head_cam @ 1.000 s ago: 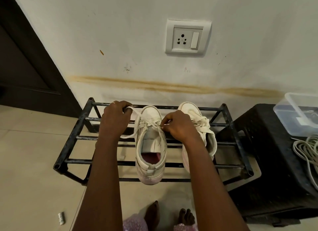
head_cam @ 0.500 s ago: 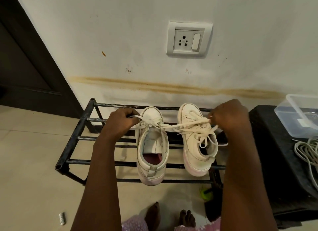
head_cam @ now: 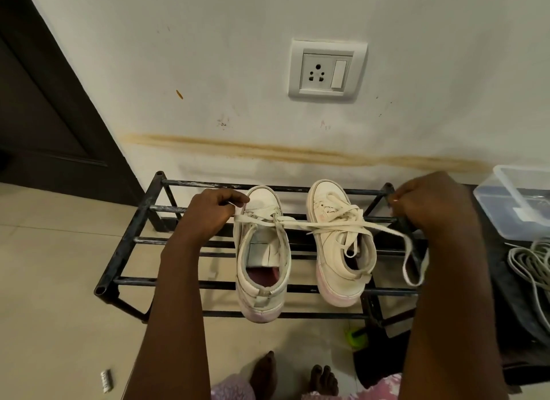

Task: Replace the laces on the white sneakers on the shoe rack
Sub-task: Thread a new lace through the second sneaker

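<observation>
White sneakers [head_cam: 262,292] stand side by side on the shoe rack [head_cam: 131,280], heels nearest the person. The left sneaker's upper eyelets appear bare. One lace [head_cam: 384,228] runs taut from it across the right sneaker [head_cam: 339,250], which carries loose, untied lacing. The left hand [head_cam: 208,215] grips one end and the right hand [head_cam: 431,209] pinches the other. Judgement: relacing is partway done and neither shoe is finished.

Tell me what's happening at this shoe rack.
A person is working a white lace on the left sneaker, which sits beside the right sneaker on the black shoe rack. The left hand grips one end near the toe. The right hand holds the other, stretched taut across the right sneaker, slack looping below. The right sneaker is laced.
</observation>
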Demonstrator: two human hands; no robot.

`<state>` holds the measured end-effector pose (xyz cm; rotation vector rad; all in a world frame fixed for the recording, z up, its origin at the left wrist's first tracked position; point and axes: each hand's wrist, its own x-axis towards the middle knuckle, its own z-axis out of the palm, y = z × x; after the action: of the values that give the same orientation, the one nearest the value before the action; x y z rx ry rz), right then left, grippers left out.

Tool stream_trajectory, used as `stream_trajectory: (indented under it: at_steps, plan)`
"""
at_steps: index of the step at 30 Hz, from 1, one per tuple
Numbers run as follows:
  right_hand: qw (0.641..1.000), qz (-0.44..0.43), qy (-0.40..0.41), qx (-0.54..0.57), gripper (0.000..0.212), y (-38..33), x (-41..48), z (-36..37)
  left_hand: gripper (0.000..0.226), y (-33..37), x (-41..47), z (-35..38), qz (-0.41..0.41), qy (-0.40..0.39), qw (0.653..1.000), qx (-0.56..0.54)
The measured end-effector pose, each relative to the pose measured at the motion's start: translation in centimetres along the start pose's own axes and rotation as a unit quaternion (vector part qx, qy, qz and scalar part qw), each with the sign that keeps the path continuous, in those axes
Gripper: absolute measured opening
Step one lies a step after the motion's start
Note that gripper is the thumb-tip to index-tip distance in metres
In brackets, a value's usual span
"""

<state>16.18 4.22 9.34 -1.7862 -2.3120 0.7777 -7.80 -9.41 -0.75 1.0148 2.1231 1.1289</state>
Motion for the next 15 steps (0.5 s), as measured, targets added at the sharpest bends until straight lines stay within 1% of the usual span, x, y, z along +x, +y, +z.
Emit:
stream_trajectory:
  at_steps: [2, 3, 4, 6, 7, 10, 13, 15]
  plan:
    - [0.997, -0.045, -0.019, 0.053, 0.016, -0.7, -0.1, 0.9, 0.035, -0.2, 0.0, 0.1, -0.005, 0.008, 1.000, 0.014]
    - [0.993, -0.083, -0.041, 0.069, 0.020, -1.6, -0.3, 1.6, 0.032, -0.2, 0.1, 0.1, -0.003, 0.006, 1.000, 0.015]
    - [0.990, -0.113, -0.062, 0.065, 0.021, -2.6, -0.6, 2.6, 0.027, -0.2, 0.0, 0.1, 0.002, -0.002, 1.000, 0.012]
    - [0.983, -0.145, -0.099, 0.055, 0.021, -3.9, -0.5, 5.1, 0.021, -0.1, 0.1, 0.4, 0.010, -0.028, 1.000, -0.007]
    - [0.981, -0.154, -0.110, 0.050, 0.020, -4.3, -0.2, 6.5, 0.022, -0.1, 0.1, 0.5, 0.013, -0.042, 0.999, -0.017]
    - [0.979, -0.166, -0.117, 0.035, 0.018, -4.9, 0.1, 9.4, 0.035, -0.1, 0.1, 0.9, 0.018, -0.063, 0.998, -0.021]
    - [0.980, -0.150, -0.120, 0.045, 0.015, -4.7, 0.5, 11.1, 0.042, -0.3, 0.1, 1.2, 0.017, -0.076, 0.997, 0.006]
    - [0.983, -0.144, -0.108, 0.048, 0.014, -4.5, 0.7, 11.3, 0.045, -0.4, 0.2, 1.2, 0.014, -0.074, 0.997, 0.010]
